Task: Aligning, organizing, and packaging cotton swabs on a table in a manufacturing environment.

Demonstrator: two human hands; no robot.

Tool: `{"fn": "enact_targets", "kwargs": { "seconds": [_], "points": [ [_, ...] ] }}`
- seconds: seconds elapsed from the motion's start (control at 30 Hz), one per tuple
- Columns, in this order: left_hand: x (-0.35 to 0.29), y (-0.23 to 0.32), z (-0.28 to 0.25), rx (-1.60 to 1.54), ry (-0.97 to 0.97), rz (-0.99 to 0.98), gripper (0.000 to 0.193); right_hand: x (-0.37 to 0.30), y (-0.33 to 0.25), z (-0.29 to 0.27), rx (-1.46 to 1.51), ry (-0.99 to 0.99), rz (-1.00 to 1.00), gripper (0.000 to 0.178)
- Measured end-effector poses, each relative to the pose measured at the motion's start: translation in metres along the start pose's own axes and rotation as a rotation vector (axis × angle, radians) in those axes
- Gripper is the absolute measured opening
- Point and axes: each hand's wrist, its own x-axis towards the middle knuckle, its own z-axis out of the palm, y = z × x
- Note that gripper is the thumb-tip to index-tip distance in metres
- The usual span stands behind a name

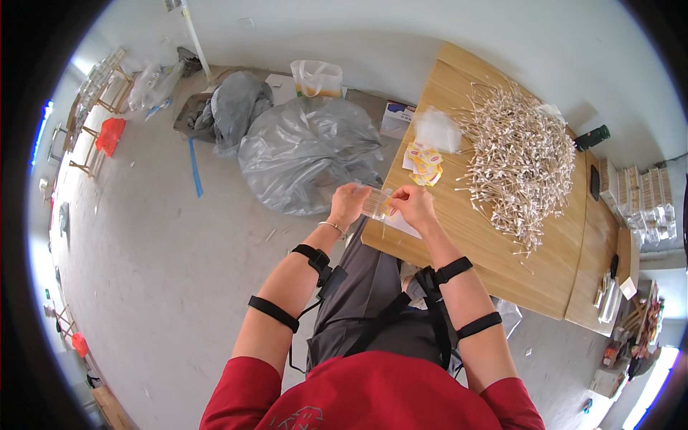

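Just off the table's near left corner, my left hand (347,205) is closed around one end of a small clear plastic bag (375,203). Thin cotton swabs lie side by side inside it. At the bag's other end my right hand (415,206) pinches with thumb and fingers, where a bit of yellow shows. Whether that yellow is a card inside the bag is too small to tell. Beyond my right hand lie several yellow-and-white printed cards (426,165). A stack of clear bags (438,131) sits behind them. A big heap of loose cotton swabs (519,165) covers the table's middle.
The wooden table (494,279) stands ahead and to my right. A dark green cylinder (593,137) and a black phone (595,182) lie along its far right side. A large grey plastic sack (308,154) rests on the floor at left, near a grey bin (192,118). Wrapped bundles (641,201) are stacked at right.
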Motion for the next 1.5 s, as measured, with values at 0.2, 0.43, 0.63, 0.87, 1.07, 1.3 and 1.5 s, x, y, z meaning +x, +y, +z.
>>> {"fn": "enact_targets", "kwargs": {
  "seconds": [0.2,0.43,0.63,0.87,1.07,1.3,1.5],
  "points": [
    [-0.001,0.005,0.002,0.049,0.006,0.012,0.025,0.011,0.010,0.015,0.077,0.005,-0.085,0.007],
    [-0.002,0.004,0.000,0.054,-0.001,-0.005,0.024,-0.001,0.005,0.028,-0.021,0.292,-0.313,0.018],
    [-0.003,0.000,0.002,-0.047,-0.005,0.008,0.022,-0.036,0.015,0.030,0.003,0.408,-0.012,0.014],
    [0.004,-0.004,0.001,0.016,-0.015,-0.007,0.023,-0.034,0.010,0.047,0.175,0.269,0.041,0.012],
    [-0.002,0.005,0.002,0.046,-0.002,-0.038,0.028,-0.042,0.009,0.047,0.126,0.406,-0.040,0.021],
    [0.004,-0.003,-0.001,0.054,0.005,-0.042,0.027,-0.042,0.006,0.060,0.123,0.456,-0.228,0.021],
    [-0.001,0.005,0.003,0.049,0.003,-0.014,0.024,-0.047,0.011,0.058,-0.003,0.457,-0.310,0.025]
  ]
}}
